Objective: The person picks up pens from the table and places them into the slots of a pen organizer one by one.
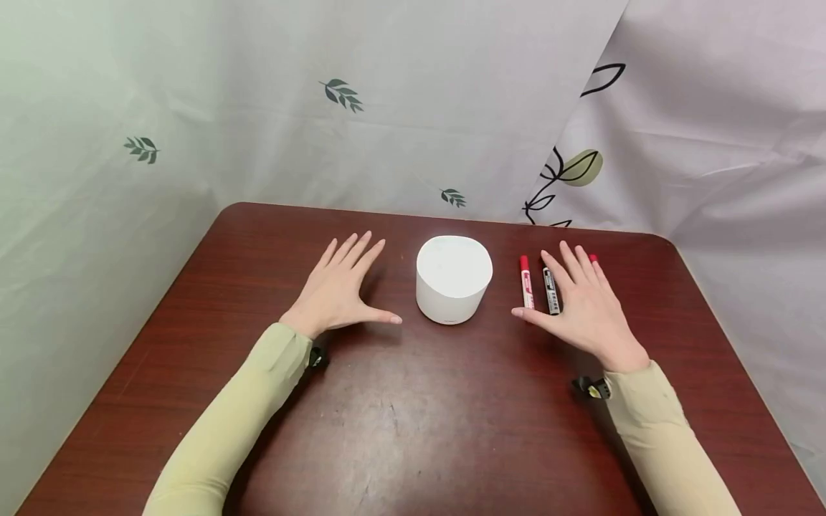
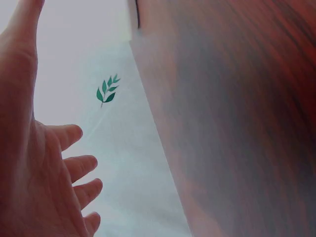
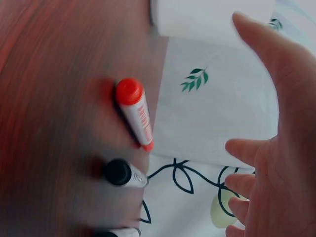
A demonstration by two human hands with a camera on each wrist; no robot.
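A white rounded tub-shaped object stands on the table between both hands. To its left is my left hand, fingers spread and thumb out, holding nothing and apart from it. My right hand is spread over the markers on the right, its fingers straight, also without anything in its grasp. Under its thumb side lie a red-capped marker and a black marker. A red tip shows behind its fingers; the rest is hidden. The right wrist view shows the red marker and the black marker apart from the palm.
The dark reddish-brown table has rounded far corners. Pale cloth with leaf prints hangs behind it and along both sides. At the bottom edge of the right wrist view, another marker is partly cut off.
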